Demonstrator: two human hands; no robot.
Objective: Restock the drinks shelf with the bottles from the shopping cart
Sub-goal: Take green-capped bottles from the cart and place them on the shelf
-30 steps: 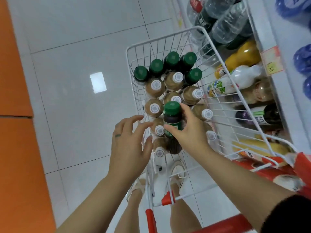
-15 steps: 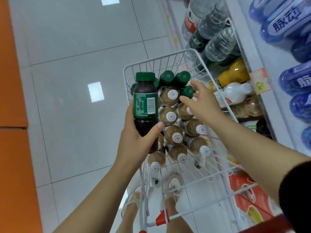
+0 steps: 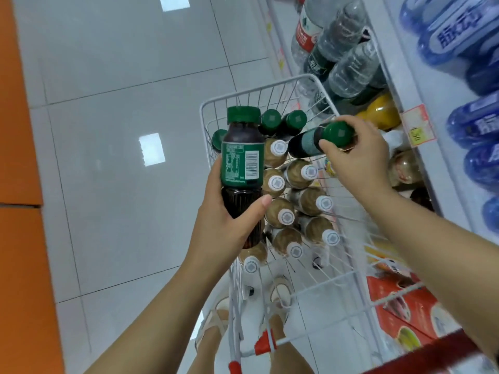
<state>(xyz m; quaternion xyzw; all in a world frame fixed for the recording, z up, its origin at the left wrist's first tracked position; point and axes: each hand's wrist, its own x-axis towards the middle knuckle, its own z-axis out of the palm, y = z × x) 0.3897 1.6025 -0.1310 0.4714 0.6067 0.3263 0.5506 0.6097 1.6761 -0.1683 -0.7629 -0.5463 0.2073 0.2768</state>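
Above the wire cart (image 3: 256,90), the left hand (image 3: 224,228) grips an upright dark bottle (image 3: 243,157). The right hand (image 3: 361,157) grasps a tilted dark bottle (image 3: 307,143) by its green cap. Brown bottles (image 3: 299,172) with white caps stand packed inside the cart.

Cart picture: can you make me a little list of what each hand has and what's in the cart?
left hand: holds dark bottle upright
right hand: grips second bottle, tilted, by its green cap end
cart: three green-capped bottles at far end, many tan bottles
shelf: on the right, beside the cart
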